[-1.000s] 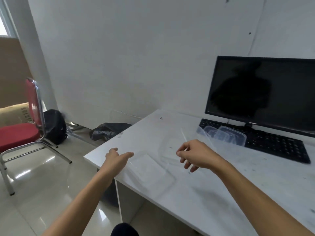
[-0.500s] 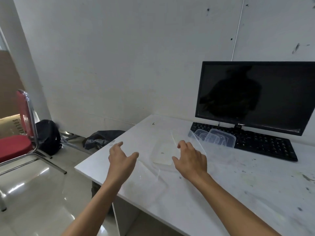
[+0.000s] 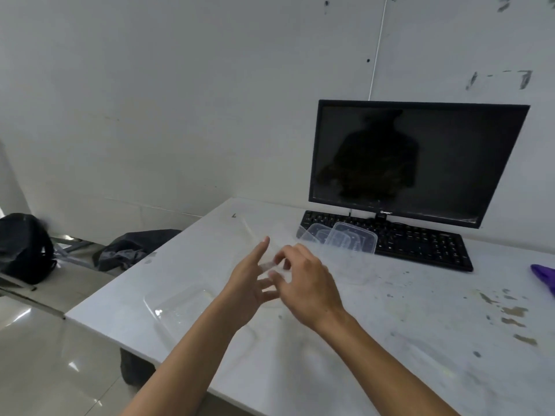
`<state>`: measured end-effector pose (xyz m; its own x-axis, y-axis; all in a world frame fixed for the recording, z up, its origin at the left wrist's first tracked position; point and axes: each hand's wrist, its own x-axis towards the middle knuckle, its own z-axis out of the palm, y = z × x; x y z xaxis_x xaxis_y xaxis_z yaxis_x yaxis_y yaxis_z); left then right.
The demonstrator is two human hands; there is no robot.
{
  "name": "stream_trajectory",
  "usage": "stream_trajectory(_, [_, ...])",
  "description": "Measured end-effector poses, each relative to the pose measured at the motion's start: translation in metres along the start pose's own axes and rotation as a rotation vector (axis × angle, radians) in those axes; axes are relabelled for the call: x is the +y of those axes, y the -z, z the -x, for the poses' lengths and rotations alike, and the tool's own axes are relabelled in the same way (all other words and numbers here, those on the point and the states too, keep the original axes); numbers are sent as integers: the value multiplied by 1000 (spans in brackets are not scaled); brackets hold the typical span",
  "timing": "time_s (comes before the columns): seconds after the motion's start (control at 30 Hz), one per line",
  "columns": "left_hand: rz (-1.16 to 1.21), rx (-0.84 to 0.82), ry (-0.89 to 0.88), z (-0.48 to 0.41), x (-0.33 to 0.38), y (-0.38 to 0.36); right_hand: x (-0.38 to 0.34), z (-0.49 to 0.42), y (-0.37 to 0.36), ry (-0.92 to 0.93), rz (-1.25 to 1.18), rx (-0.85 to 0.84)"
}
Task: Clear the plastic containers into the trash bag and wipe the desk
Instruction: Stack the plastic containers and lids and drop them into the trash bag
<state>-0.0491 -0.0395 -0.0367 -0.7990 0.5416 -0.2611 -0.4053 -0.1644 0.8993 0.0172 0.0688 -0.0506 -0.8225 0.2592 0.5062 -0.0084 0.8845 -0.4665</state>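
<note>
A clear plastic container (image 3: 255, 242) lies in the middle of the white desk (image 3: 390, 319), hard to make out against the surface. My left hand (image 3: 250, 285) and my right hand (image 3: 307, 285) meet over its near edge. The right fingers curl onto the clear rim; the left fingers are spread and touch it from the left. Another clear container (image 3: 180, 307) lies flat near the desk's front left corner. Two more clear containers (image 3: 351, 239) lean on the keyboard. A crumpled black trash bag (image 3: 135, 250) lies on the floor to the left of the desk.
A dark monitor (image 3: 420, 160) and a black keyboard (image 3: 426, 246) stand at the back of the desk. A purple cloth (image 3: 545, 277) shows at the right edge. Dirty stains (image 3: 510, 313) mark the right side. A black backpack (image 3: 24, 247) sits on the floor, far left.
The view swung right, so the red chair has gone out of sight. My left hand moved right from the front container to join my right hand at the middle container.
</note>
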Motion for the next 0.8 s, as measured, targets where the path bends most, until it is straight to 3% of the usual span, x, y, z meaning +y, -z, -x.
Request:
stream_trajectory(0.13, [87, 94, -88, -6, -15, -10, 4, 14, 18, 71, -252, -174])
stream_trajectory(0.23, [76, 131, -106, -4, -31, -12, 29, 14, 37, -73, -404, -67])
stream_trajectory(0.33, [55, 102, -75, 3, -45, -15, 74, -1, 55, -453, -321, 8])
stream_trajectory(0.43, [9, 56, -65, 6, -58, -17, 121, -10, 64, -764, -98, -160])
stream_trajectory(0.53, [-14, 2, -52, 8, -64, -19, 149, -17, 62, -823, 1, -217])
stream_trajectory(0.8, [-42, -17, -62, 16, -63, -7, 172, -39, 42, -934, 26, -95])
